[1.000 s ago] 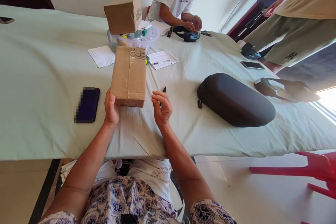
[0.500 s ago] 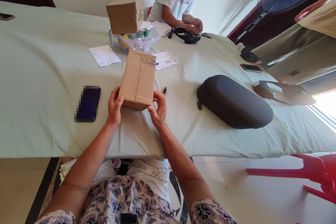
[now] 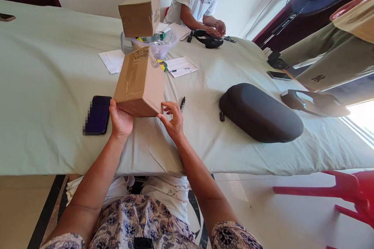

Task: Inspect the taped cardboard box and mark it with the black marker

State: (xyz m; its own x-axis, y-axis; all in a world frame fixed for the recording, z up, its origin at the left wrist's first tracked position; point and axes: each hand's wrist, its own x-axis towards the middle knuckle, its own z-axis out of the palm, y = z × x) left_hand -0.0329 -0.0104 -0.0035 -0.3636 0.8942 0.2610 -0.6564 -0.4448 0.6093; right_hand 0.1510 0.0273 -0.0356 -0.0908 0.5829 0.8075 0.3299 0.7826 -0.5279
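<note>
A taped brown cardboard box [image 3: 139, 81] is tilted up on one long edge over the pale green table cloth [image 3: 46, 85]. My left hand [image 3: 120, 120] cups its near left end from below. My right hand [image 3: 173, 120] pinches the box's near right corner with thumb and fingers. A black marker [image 3: 182, 104] lies just right of my right hand. A dark phone [image 3: 97, 115] lies to the left of my left hand.
A black oval case [image 3: 260, 112] lies at the right. Behind the box stand a clear bowl [image 3: 157, 44], a second cardboard box [image 3: 139, 14] and papers [image 3: 181, 66]. A seated person [image 3: 201, 2] works at the far end; another person [image 3: 330, 52] stands right. A red stool [image 3: 347, 192].
The box lay flat a second ago with only my left hand on it. My right hand came onto its near corner, and both hands have rolled it up onto its side, leaning left.
</note>
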